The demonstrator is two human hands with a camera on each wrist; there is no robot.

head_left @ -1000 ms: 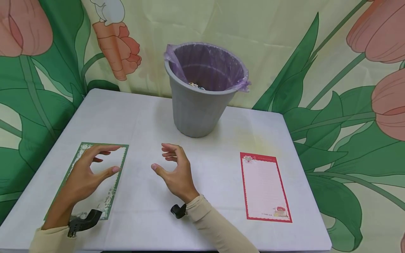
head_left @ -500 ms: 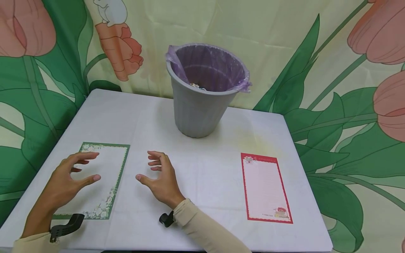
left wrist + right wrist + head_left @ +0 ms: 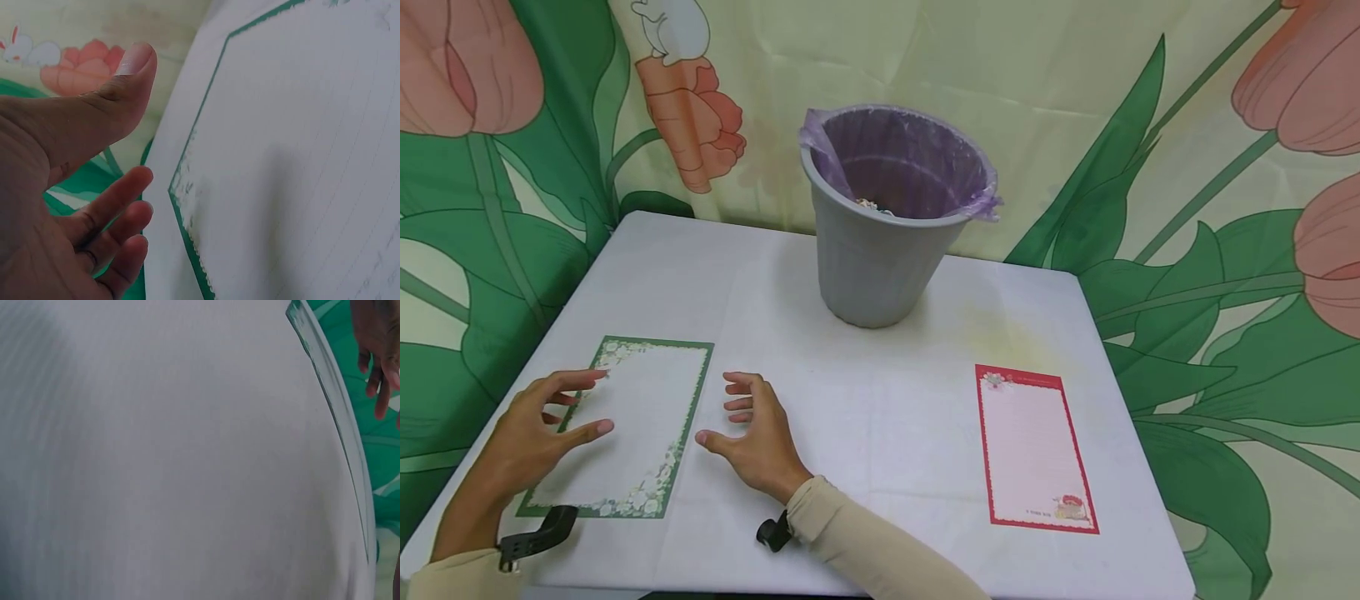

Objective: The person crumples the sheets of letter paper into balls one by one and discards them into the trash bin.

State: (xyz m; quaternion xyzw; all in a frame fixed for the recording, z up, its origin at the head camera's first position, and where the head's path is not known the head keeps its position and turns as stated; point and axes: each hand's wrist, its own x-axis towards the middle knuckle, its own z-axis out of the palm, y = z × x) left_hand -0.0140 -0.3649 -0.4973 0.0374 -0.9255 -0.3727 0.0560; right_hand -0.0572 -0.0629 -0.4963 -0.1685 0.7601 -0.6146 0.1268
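A sheet of paper with a green floral border (image 3: 632, 417) lies flat at the left of the table. My left hand (image 3: 542, 433) hovers over its left edge, thumb and fingers spread apart and holding nothing. In the left wrist view the same hand (image 3: 69, 181) shows an empty gap between thumb and fingers, beside the green-bordered sheet (image 3: 275, 125). Just right of the sheet, my right hand (image 3: 760, 442) is in the air with thumb and fingers apart, nothing between them. A second, red-bordered sheet (image 3: 1036, 450) lies on the right side, away from both hands.
A grey bin (image 3: 880, 267) stands at the back centre, lined with a purple bag (image 3: 917, 158); some small scraps (image 3: 872, 206) show inside. White cloth covers the table (image 3: 865, 417). Behind hangs a curtain (image 3: 1037, 75) printed with tulips and a rabbit.
Both hands have moved left and a little toward the front edge, still apart and holding nothing. The sheets and bin have stayed in place; the view has shifted slightly.
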